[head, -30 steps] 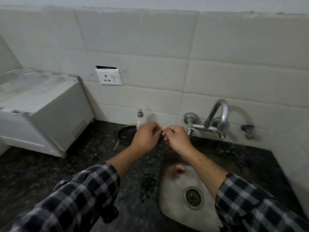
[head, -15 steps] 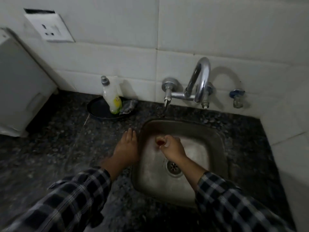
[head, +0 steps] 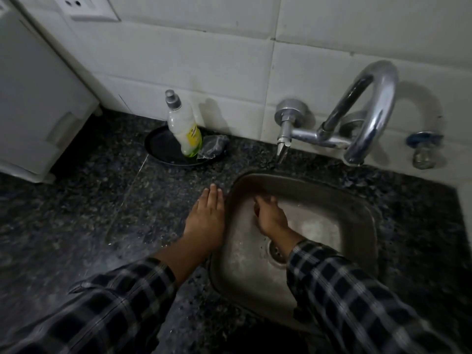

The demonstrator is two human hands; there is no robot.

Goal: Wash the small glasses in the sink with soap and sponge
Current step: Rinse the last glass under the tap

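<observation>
My right hand (head: 269,217) reaches down into the far-left corner of the steel sink (head: 371,213). Its fingers curl round a small glass, which the hand hides almost fully; only a reddish sliver (head: 256,213) shows at its left edge. My left hand (head: 205,218) lies flat with straight fingers on the dark counter, right beside the sink's left rim. A soap bottle (head: 184,129) with a grey cap stands in a black dish (head: 161,149) by the wall. A dark scrubbing sponge (head: 213,146) lies next to the bottle in that dish.
A curved chrome tap (head: 370,103) hangs over the sink's back edge, with a small spout (head: 282,146) to its left and a valve (head: 424,146) to its right. The drain (head: 277,251) is in the basin's middle. A white appliance (head: 38,98) stands at far left.
Both hands came down from near the tap. The left settled flat on the counter; the right took the small glass and sank lower into the sink. The camera tilted down and closer.
</observation>
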